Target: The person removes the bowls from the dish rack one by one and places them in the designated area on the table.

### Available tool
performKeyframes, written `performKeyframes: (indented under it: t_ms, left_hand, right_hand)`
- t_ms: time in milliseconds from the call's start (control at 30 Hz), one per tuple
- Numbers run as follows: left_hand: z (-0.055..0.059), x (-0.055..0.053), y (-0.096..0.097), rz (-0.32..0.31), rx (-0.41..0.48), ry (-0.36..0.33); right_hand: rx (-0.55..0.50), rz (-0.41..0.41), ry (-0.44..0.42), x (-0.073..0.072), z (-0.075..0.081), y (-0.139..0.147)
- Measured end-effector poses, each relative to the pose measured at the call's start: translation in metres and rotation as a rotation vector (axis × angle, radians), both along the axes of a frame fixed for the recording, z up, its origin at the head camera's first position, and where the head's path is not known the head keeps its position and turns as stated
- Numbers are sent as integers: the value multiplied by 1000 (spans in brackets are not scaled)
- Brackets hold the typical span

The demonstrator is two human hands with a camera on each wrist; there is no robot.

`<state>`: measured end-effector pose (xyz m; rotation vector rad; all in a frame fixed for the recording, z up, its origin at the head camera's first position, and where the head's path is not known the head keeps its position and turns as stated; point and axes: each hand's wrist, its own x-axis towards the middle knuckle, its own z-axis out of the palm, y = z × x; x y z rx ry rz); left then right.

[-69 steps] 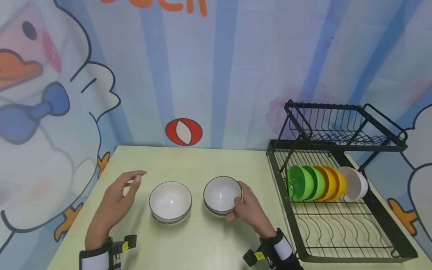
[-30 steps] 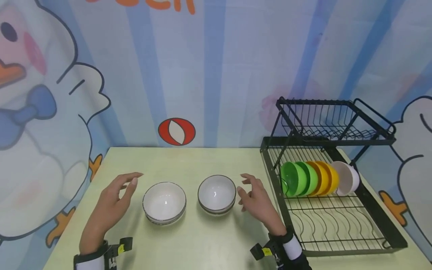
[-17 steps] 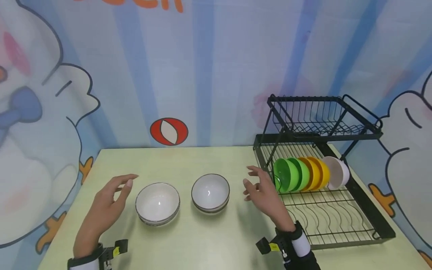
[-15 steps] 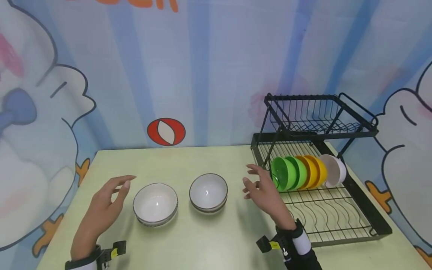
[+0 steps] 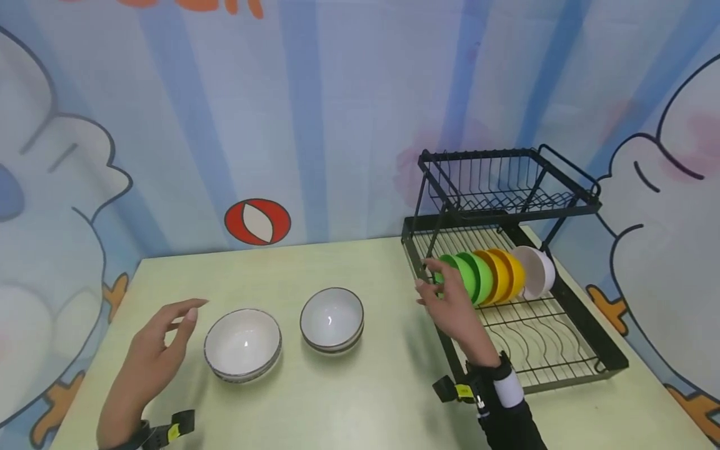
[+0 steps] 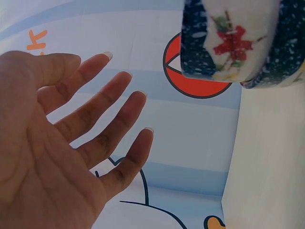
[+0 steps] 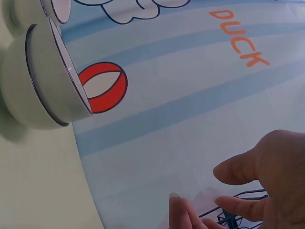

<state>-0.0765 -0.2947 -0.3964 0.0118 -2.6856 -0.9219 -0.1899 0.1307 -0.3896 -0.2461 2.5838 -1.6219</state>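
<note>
Two stacks of white bowls stand side by side on the table: a left stack and a slightly smaller right stack, each with a dark rim. My left hand hovers left of the left stack, fingers spread and holding nothing. In the left wrist view that stack shows a blue outside with a red flower. My right hand, also empty with relaxed fingers, overlaps the dish rack's left edge and partly hides the nearest green bowl. The right wrist view shows the right stack away from its fingers.
The black two-tier dish rack stands at the right. On its lower tier a row of tilted bowls runs from green to yellow bowls to a white bowl. A printed cloth backdrop rises behind the table.
My right hand held the right bowl stack, let go of it, and has moved right to the rack. The left hand keeps its place beside the left stack. The head view has turned right.
</note>
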Motion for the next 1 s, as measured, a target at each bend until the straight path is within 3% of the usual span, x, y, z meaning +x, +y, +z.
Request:
performKeyframes:
  t_ms: [400,700,1000]
  left_hand:
    - [-1,12,-11,52,4,-21]
    - [1,10,-8,40,4,-13]
    - [6,4,-1,29,3,-28]
  right_hand:
    - [21,-27,-48,-13,5,9]
    - [62,-35,-62,-20,3,25]
    - [189,-27,-72,-25,3,48]
